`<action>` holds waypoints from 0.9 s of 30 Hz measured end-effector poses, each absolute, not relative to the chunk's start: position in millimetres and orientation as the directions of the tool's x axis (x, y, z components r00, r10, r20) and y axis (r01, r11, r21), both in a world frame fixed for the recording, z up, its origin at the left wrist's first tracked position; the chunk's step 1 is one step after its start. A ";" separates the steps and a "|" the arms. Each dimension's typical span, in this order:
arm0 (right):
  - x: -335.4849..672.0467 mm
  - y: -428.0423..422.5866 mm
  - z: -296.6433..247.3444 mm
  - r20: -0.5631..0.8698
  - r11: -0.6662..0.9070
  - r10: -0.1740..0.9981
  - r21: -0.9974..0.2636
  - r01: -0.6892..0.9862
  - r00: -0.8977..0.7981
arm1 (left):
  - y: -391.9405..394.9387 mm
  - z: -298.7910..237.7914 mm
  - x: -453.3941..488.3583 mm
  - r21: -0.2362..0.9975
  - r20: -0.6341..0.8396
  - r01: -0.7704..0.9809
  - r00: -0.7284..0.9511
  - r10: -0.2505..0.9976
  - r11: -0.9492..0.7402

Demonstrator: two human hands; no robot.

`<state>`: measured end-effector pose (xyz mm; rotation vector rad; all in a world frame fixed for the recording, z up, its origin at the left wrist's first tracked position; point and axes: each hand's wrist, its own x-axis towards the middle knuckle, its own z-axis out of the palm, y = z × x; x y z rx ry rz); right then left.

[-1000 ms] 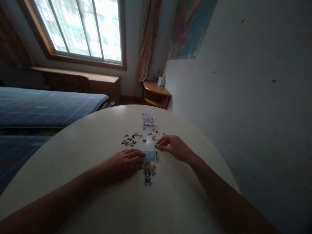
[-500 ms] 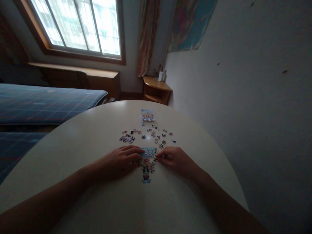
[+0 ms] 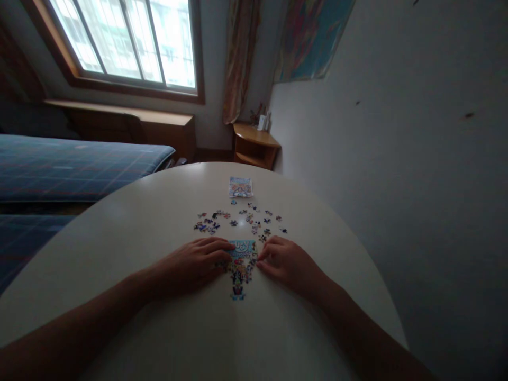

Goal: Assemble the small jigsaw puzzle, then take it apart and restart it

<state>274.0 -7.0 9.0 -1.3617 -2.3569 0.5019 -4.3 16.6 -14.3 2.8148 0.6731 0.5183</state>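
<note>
A partly joined jigsaw puzzle point(image 3: 241, 270) lies on the white table, with a light blue lettered strip along its top and a narrow column reaching down toward me. My left hand point(image 3: 200, 259) rests over its left edge, fingers stretched out and lying on the pieces, hiding part of that side. At the right edge, my right hand point(image 3: 283, 259) has thumb and forefinger pinched together on a small puzzle piece point(image 3: 254, 261), mostly covered by the fingertips. Beyond the hands lie several loose puzzle pieces point(image 3: 206, 226), in a left cluster and a right scatter.
A printed picture packet point(image 3: 240, 187) lies farther back on the round white table point(image 3: 166, 196). Past the table stand a bed with a blue checked mattress point(image 3: 79, 166) on the left and a wooden corner shelf point(image 3: 256, 136). A wall point(image 3: 377, 174) runs along the right.
My right hand has shifted slightly, its fingertips moving a little down and right along the puzzle's right edge. My left hand stays in place.
</note>
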 end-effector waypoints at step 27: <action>270.4 -13.5 2.9 0.220 0.601 0.798 -0.344 0.721 -0.560 | 16.4 -14.7 -3.8 0.286 0.288 0.391 0.836 0.467 -0.875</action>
